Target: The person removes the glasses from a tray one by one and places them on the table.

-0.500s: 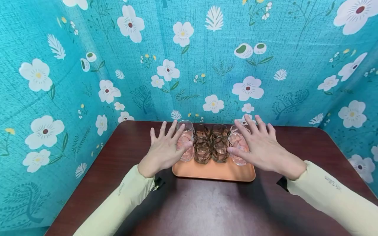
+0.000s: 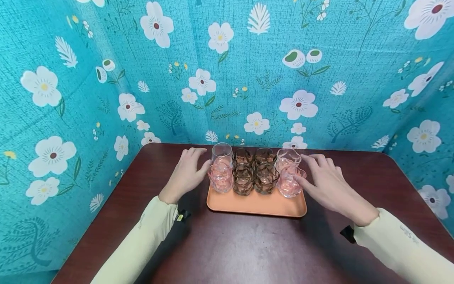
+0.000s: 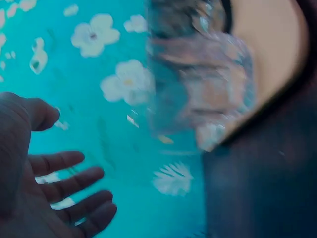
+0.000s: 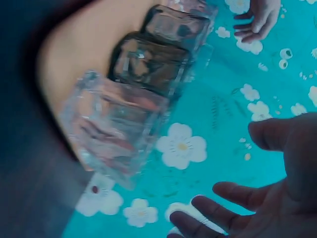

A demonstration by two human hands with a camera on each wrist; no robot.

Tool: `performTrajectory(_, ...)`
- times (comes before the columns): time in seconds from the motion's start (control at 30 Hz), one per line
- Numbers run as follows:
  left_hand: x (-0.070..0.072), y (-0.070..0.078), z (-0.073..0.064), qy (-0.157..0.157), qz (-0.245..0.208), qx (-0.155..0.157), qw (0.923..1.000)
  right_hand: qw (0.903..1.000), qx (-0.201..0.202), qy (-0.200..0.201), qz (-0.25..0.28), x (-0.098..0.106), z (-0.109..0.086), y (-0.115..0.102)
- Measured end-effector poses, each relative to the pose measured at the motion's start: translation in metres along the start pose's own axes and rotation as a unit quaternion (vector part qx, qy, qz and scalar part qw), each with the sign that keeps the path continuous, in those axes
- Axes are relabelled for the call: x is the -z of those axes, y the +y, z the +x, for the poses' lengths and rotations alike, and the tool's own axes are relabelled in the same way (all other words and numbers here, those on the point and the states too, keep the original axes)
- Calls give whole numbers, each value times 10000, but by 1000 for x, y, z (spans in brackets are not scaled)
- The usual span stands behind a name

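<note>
An orange tray (image 2: 255,205) carries two rows of drinking glasses. At its left end stand a taller clear glass (image 2: 222,149) and, in front, a short clear glass (image 2: 220,179). Dark brown glasses (image 2: 243,182) fill the middle, and more clear glasses (image 2: 291,183) stand at the right end. My left hand (image 2: 186,173) is just left of the left-end glasses, its fingers bent loosely and holding nothing. My right hand (image 2: 328,183) hovers beside the right-end glasses, thumb close to the front one. Both wrist views show the fingers spread apart from the glass.
The dark reddish-brown table (image 2: 241,248) extends around the tray. A blue floral cloth (image 2: 248,71) hangs behind the table and along both sides. Light sleeves (image 2: 142,240) cover both forearms.
Both hands have moved outward and lower, from over the end glasses to the tray's two sides. Their fingers, spread wide before, are now more bent. The glasses have stayed in place.
</note>
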State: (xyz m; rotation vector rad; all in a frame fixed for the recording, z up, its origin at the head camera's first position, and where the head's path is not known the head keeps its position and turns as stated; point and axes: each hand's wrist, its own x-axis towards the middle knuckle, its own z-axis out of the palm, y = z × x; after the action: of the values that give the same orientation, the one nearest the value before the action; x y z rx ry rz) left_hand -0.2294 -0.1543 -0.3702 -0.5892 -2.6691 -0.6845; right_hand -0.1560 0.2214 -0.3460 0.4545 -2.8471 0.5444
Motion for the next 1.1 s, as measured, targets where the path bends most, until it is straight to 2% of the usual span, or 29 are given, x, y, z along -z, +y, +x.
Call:
performTrajectory(0.17,-15,-33,2,-396,-457,332,9976,9982,-347,98,474,-11,-15,17)
performTrajectory(0.37,-28,-52,4,-597,-626,799,9930,9957,-532,-266,708,-31,-24,33)
performTrajectory(0.5,-35,-56,5,-637,-692,956,9910,9934,-714,-554,713,-45,-28,43)
performTrajectory(0.67,-39,-58,8,-627,-750,997,9902,9885,-830,-959,821,-59,-27,50)
performTrajectory(0.9,-44,-60,10,-660,-812,964,9898,9848,-791,-1136,1049,-69,-24,58)
performTrajectory(1.1,-48,-60,11,-692,-819,1020,9890,9725,-1164,-1482,1368,-75,-22,60)
